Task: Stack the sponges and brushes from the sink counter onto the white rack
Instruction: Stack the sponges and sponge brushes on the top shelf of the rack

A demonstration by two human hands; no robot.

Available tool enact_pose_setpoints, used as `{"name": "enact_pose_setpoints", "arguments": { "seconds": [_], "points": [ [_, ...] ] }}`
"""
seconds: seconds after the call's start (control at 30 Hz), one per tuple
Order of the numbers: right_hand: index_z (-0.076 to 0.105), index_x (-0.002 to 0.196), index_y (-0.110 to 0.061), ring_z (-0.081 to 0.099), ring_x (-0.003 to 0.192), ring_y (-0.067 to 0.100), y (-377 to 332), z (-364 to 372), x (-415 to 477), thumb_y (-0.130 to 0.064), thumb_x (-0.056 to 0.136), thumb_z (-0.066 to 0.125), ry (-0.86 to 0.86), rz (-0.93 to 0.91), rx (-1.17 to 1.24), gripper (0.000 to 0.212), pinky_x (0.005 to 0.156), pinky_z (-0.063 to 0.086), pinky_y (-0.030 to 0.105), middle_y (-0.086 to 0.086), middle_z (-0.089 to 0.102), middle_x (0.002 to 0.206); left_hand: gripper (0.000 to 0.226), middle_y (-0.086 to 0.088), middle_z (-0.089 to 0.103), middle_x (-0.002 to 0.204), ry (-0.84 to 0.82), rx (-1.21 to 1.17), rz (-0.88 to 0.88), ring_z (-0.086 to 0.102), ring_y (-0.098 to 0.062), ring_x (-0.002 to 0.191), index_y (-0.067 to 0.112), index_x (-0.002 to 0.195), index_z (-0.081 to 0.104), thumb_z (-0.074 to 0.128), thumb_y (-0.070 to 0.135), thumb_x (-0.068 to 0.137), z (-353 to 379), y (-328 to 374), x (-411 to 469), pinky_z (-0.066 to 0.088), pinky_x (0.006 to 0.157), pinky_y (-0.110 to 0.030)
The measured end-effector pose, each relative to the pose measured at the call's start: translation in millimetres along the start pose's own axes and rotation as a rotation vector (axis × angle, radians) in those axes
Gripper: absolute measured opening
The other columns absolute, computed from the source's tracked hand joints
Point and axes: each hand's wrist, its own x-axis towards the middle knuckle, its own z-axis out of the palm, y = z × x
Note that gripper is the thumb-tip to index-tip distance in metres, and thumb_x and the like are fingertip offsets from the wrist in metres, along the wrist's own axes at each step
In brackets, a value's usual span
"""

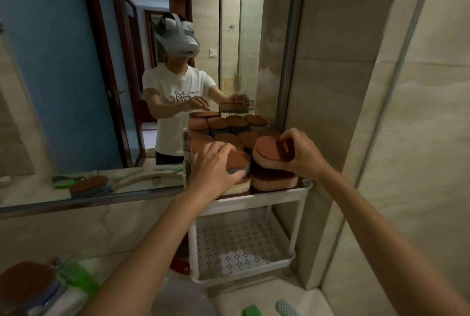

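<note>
Left hand: my left hand [216, 165] lies palm-down, fingers wrapped over a blue-backed sponge [237, 163] on the front-left pile.
Right hand: my right hand [297, 153] pinches the pink sponge [267, 154] by its right edge, thumb and fingers closed on it, as it sits on top of the front-right pile.
Rack: the white rack [256, 200] stands against the mirror; its top shelf is crowded with sponge piles, its perforated lower shelf [241, 247] is bare.
Key relation: both sponges sit straight ahead at arm's reach, side by side and touching; the pink one's long axis runs left to right, level with the shelf.
Still on the counter: a brown sponge [25, 282] and a green brush [78, 280] lie far down-left, nearer my left hand.
Next, I judge: let go once both piles sit square, then the left hand swings back for the counter items.
</note>
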Motion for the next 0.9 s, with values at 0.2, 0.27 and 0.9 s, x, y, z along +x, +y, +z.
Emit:
{"name": "enact_pose_setpoints", "arguments": {
  "seconds": [0.2,0.27,0.9],
  "points": [
    [0.045,0.112,-0.015,0.043,0.095,0.019,8,8,-4,-0.008,0.068,0.073,-0.057,0.025,-0.037,0.053,0.073,0.033,0.027,0.004,0.041,0.111,0.077,0.002,0.04,0.138,-0.221,0.241,0.091,0.03,-0.02,0.131,0.024,0.136,0.034,0.067,0.052,0.072,10,-11,17,0.021,0.102,-0.037],
    [0.046,0.112,-0.016,0.043,0.096,0.019,6,10,-3,-0.01,0.066,0.074,-0.065,0.018,-0.004,0.054,0.073,0.035,0.028,0.003,0.04,0.111,0.078,0.0,0.041,0.137,-0.258,0.267,0.09,0.031,-0.022,0.129,0.024,0.135,0.034,0.068,0.051,0.071,10,-13,21,0.021,0.101,-0.037],
    [0.025,0.144,-0.022,0.014,0.142,0.026,11,50,-32,-0.037,0.08,0.056,-0.01,-0.006,-0.267,0.073,0.117,0.01,0.046,0.007,0.021,0.153,0.075,-0.005,0.035,0.139,-0.304,0.258,0.117,0.034,-0.025,0.128,0.028,0.143,0.027,0.063,0.046,0.08,16,-15,23,0.028,0.103,-0.037]
  ]
}}
